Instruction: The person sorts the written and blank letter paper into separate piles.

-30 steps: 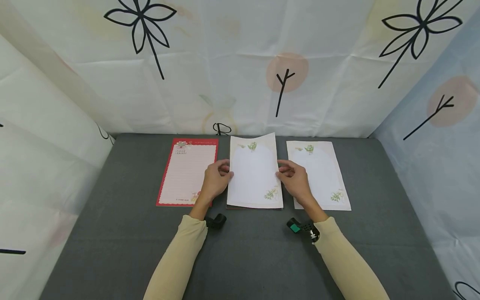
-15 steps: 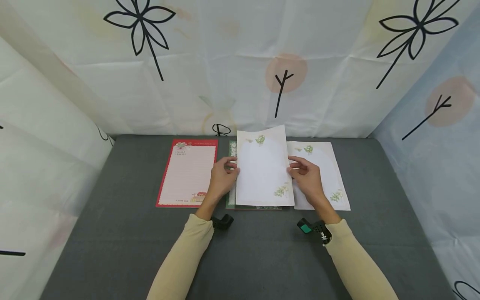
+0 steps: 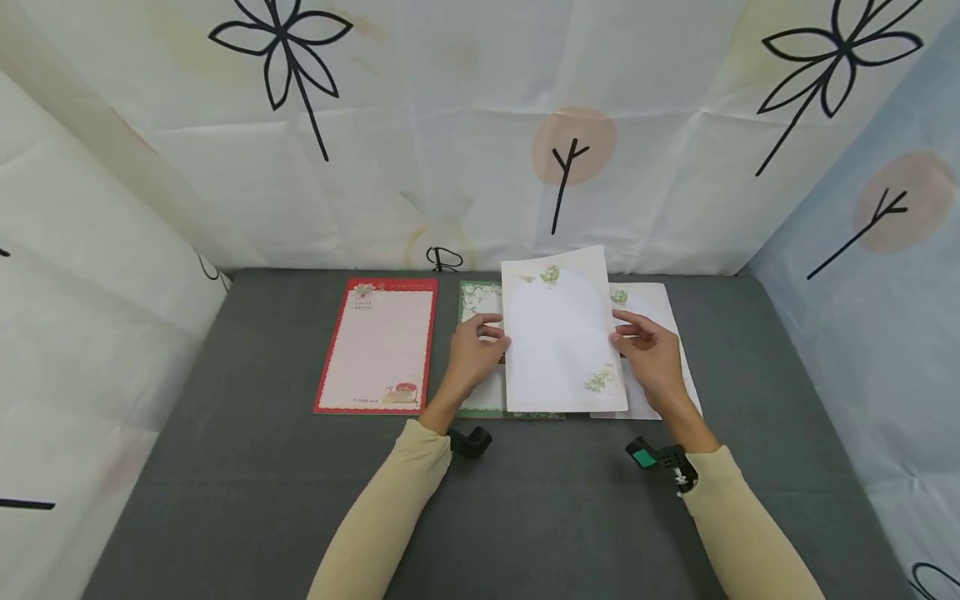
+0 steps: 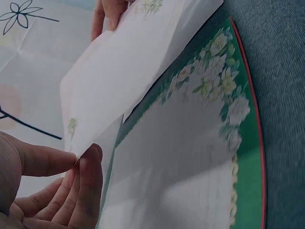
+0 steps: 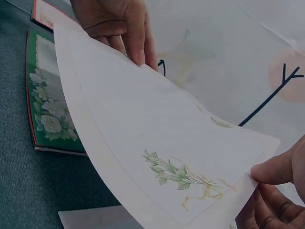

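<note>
A white sheet of paper (image 3: 558, 333) with green leaf prints is held up by its two side edges. My left hand (image 3: 476, 354) pinches its left edge between thumb and fingers, and my right hand (image 3: 651, 358) pinches the right edge. In the right wrist view the sheet (image 5: 124, 109) bows between the hands. Below it on the left lies a green-bordered floral sheet (image 4: 176, 167), with a red edge showing under it in the left wrist view. Partly covered on the right is another white leaf-print sheet (image 3: 645, 400) lying on the table.
A red-bordered lined sheet (image 3: 382, 350) lies on the left of the grey table (image 3: 555, 517). Pale printed cloth (image 3: 450, 125) hangs behind the table and along its sides. Each wrist wears a black camera mount (image 3: 471, 442).
Both hands have lifted the white sheet off the middle pile and carried it to the right. The green-bordered sheet beneath has come into view, and the right-hand sheet is now partly covered.
</note>
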A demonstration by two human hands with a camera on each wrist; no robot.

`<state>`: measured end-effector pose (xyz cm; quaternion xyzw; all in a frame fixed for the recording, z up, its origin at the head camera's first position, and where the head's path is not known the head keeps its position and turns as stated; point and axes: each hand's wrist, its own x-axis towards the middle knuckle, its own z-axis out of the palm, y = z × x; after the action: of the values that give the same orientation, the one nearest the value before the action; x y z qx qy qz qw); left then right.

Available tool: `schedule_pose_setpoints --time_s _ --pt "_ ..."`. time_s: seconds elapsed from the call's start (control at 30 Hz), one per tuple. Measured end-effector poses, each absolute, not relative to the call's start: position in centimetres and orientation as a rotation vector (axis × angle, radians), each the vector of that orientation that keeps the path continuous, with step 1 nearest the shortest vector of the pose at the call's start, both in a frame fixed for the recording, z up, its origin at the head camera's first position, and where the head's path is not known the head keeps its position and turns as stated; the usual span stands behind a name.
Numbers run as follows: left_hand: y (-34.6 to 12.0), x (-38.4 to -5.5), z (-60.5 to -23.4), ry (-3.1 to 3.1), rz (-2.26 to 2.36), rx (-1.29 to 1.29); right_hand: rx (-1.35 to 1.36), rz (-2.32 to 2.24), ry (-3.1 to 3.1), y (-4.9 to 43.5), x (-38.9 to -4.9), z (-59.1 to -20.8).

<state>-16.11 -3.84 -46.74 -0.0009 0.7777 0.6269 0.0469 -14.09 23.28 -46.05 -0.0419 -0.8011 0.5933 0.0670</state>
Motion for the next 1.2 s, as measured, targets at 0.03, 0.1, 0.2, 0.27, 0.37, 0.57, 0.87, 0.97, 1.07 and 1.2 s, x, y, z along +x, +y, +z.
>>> schedule_pose_setpoints --time_s 0.03,0.1,0.2,0.27,0.37,0.57,0.87,0.97,1.07,1.2 --pt "-3.5 -16.1 -46.8 2.375 1.906 0.000 -0.138 1.788 -2.412 23.5 -14.1 -46.0" --pt "-2.9 -16.2 -46.9 2.371 1.897 0.013 -0.167 1.771 -2.411 24.0 -14.0 -45.9" --pt "-1.8 -16.3 -46.9 2.362 1.888 0.042 -0.204 1.734 -2.415 24.7 -13.8 -45.8" --pt "-1.2 -16.3 -46.8 2.367 1.869 0.061 -0.219 1.719 -2.412 25.1 -13.7 -45.7" --pt "-0.1 -16.4 -47.0 2.387 1.841 0.081 -0.239 1.704 -2.408 25.9 -13.6 -45.9" --pt "1.9 -16.5 -47.3 2.422 1.814 0.125 -0.290 1.691 -2.400 27.6 -13.4 -46.1" --pt "4.3 -16.5 -47.6 2.507 1.704 0.148 -0.423 1.678 -2.375 29.4 -13.3 -46.2" --pt "5.0 -16.6 -47.6 2.529 1.679 0.168 -0.456 1.679 -2.374 29.9 -13.3 -46.2" --pt "5.7 -16.6 -47.6 2.561 1.640 0.184 -0.492 1.665 -2.380 30.4 -13.3 -46.4" --pt "6.7 -16.7 -47.8 2.605 1.572 0.194 -0.543 1.639 -2.388 31.1 -13.5 -46.6"
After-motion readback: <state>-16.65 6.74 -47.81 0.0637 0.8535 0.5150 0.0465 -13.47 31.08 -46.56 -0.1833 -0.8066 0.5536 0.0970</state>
